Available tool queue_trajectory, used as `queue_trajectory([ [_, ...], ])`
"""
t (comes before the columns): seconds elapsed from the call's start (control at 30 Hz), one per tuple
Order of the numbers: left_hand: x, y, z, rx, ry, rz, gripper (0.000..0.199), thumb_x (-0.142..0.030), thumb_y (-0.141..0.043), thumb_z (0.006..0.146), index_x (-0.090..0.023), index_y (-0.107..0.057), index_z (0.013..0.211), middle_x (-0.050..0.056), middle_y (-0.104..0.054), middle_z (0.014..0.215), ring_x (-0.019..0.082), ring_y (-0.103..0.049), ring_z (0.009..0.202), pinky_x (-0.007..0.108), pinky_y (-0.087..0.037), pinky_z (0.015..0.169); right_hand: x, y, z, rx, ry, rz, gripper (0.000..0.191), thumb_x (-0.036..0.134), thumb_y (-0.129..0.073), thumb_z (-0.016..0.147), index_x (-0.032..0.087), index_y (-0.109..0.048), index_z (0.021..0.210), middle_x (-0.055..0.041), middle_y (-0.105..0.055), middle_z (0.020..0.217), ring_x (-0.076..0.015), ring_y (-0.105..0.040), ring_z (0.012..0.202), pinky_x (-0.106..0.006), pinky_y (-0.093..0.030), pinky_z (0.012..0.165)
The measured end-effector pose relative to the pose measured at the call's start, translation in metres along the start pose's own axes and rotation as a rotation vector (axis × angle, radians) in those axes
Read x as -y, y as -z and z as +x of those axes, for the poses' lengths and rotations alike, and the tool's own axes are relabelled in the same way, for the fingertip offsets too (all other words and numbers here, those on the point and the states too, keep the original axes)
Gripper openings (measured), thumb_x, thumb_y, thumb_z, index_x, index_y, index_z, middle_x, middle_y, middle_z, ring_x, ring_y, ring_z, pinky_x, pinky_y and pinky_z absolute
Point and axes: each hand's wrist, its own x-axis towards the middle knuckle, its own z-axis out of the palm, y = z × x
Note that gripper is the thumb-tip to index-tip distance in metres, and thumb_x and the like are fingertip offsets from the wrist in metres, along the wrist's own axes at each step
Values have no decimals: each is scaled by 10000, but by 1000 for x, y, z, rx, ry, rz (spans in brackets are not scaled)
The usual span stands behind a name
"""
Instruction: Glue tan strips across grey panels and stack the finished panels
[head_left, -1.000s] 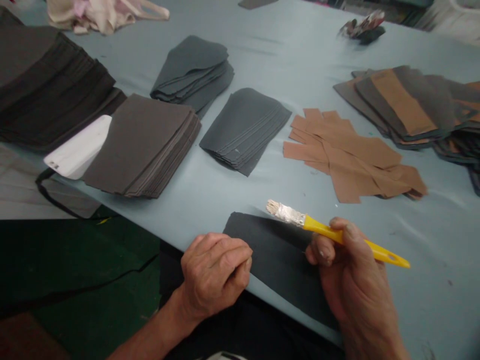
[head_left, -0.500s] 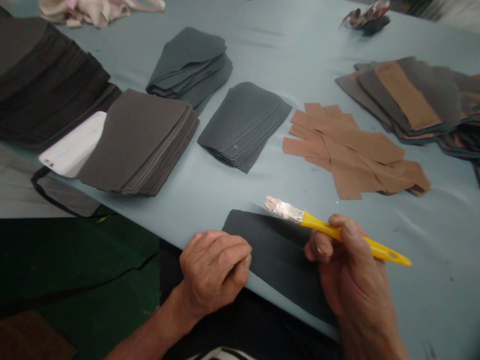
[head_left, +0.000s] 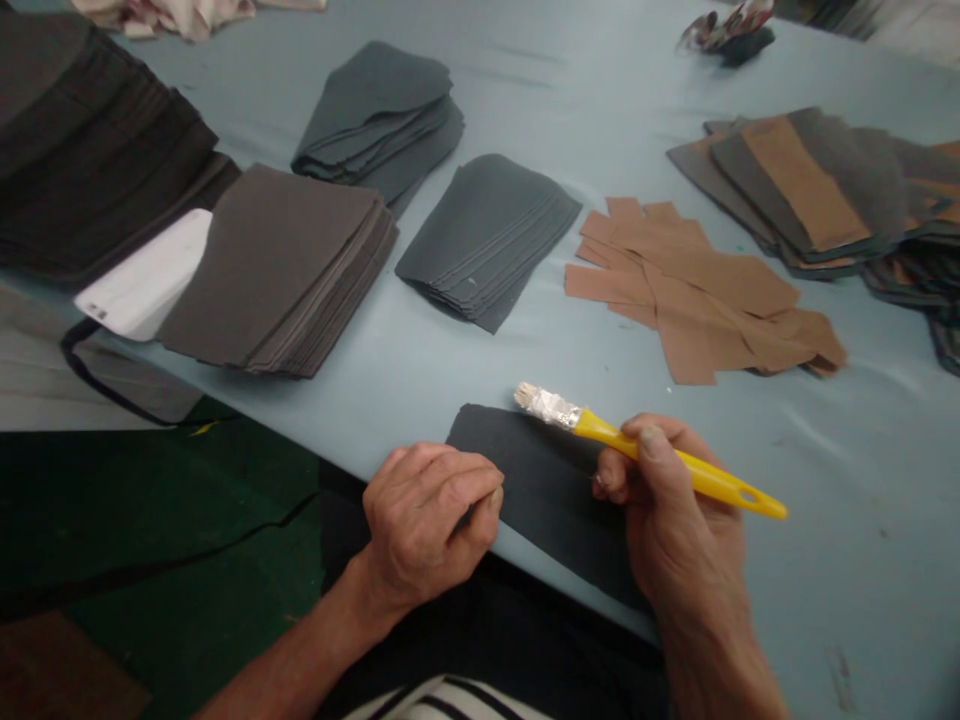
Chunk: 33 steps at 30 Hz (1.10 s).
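My left hand [head_left: 427,525] rests curled on the near left edge of a black foam sheet [head_left: 536,490], which lies at the table's edge. My right hand [head_left: 667,490] grips a yellow-handled brush [head_left: 660,460] between thumb and fingers. The brush's foil-wrapped head [head_left: 544,405] hangs just above the sheet's far edge, and its bristles look pale and stiff. Part of the sheet is hidden under my right hand and wrist.
The pale blue table cover [head_left: 840,430] carries stacks of grey foam pieces [head_left: 277,265], a fan of tan pieces [head_left: 690,285], and a mixed tan and grey pile [head_left: 802,180]. A white plastic piece [head_left: 142,275] lies beside the grey stack. The table edge runs along my left.
My right hand and the brush have moved slightly left over the black sheet. The whole view has tilted, so the table contents sit higher in the picture. My left hand stays on the sheet.
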Motion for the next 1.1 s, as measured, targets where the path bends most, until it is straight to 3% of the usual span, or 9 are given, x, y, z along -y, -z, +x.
queue_trajectory([
  [0.53, 0, 0, 0, -10, -21, 8, 142, -117, -679, 923, -245, -644, 974, -22, -815, 842, 176, -723, 739, 328, -485, 689, 3, -6, -4, 24, 63, -165, 316, 528, -707, 971, 225, -662, 898, 40, -634, 626, -123, -559, 550, -254, -455, 549],
  [1.1, 1, -1, 1, 0, -28, 23, 147, -108, -675, 916, -231, -634, 986, -12, -812, 837, 181, -719, 733, 329, -480, 685, 3, -5, -2, 55, 69, -151, 302, 506, -710, 981, 223, -668, 885, 40, -650, 618, -106, -563, 535, -220, -455, 531],
])
